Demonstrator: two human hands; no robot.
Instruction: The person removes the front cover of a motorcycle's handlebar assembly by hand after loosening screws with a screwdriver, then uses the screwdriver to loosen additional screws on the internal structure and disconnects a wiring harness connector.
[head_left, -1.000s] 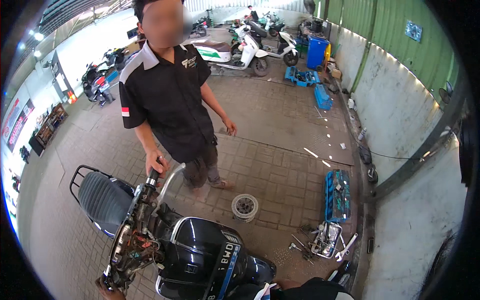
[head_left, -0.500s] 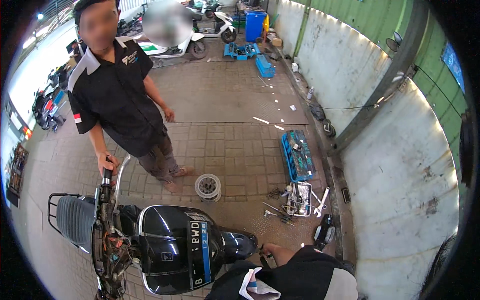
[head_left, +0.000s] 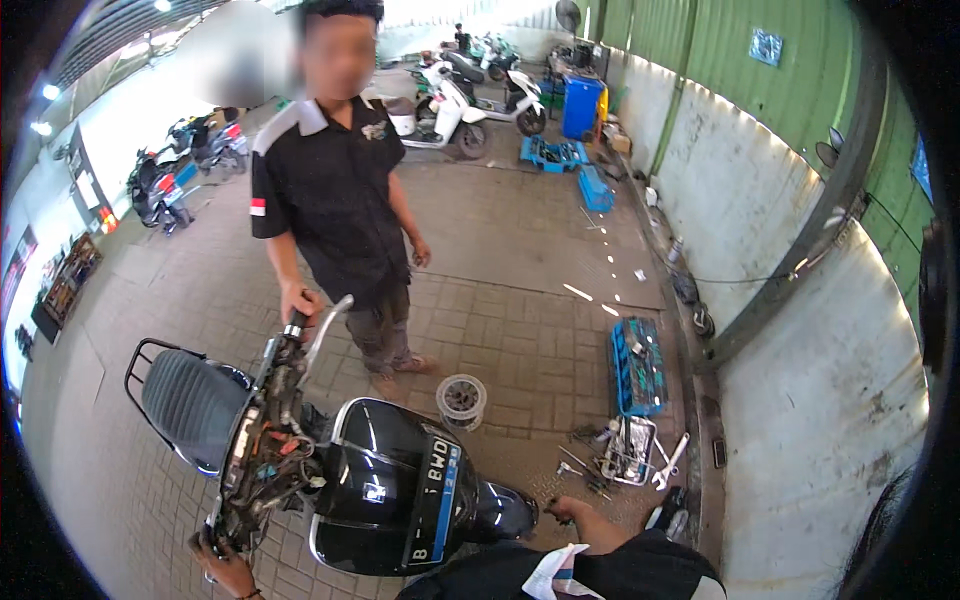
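Note:
A black scooter point(head_left: 385, 480) with its handlebar wiring exposed stands in front of me, its front fender point(head_left: 505, 512) toward my right. At the lower left, my left hand point(head_left: 225, 565) is closed round the near end of the handlebar point(head_left: 213, 535). Beside the fender's tip is my right hand point(head_left: 566, 509), its fingers curled; what they hold, if anything, is too small to make out. Across the scooter a co-worker in a black shirt point(head_left: 340, 190) grips the far handlebar end with one hand point(head_left: 300, 300).
A clear round tub point(head_left: 461, 402) with dark parts inside stands past the scooter. To the right lie a blue toolbox point(head_left: 637, 365), a metal tray point(head_left: 630, 450) and wrenches point(head_left: 671, 462) beside the wall point(head_left: 820, 400). Parked scooters point(head_left: 440, 120) stand farther back.
My view has tilted up and turned left, so the scene sits lower and farther right. My left hand has come into view on the handlebar. My right hand stays near the fender's tip.

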